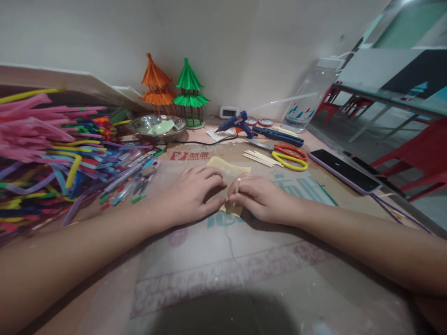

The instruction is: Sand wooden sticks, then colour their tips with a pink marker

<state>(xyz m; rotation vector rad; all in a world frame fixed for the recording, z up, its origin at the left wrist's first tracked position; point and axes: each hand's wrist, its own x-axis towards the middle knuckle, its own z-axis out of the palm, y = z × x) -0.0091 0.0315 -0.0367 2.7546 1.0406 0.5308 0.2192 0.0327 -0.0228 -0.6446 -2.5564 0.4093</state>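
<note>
A yellow piece of paper (228,166) lies on the translucent sheet under both hands. My left hand (197,193) rests on the paper's left side, palm down, with its fingers spread. Between the thumb and fingers of my right hand (260,197) is a short pale wooden stick (238,185), held roughly upright over the paper's right side. Several similar sticks (261,158) lie just behind the right hand, beside scissors (289,156) with red and yellow handles.
Pipe cleaners (38,125) and pens crowd the left. Behind stand a metal bowl (157,128), orange (157,81) and green (189,86) pagoda models, a blue glue gun (235,122) and a clear bottle (303,102). A phone (344,170) lies at the right.
</note>
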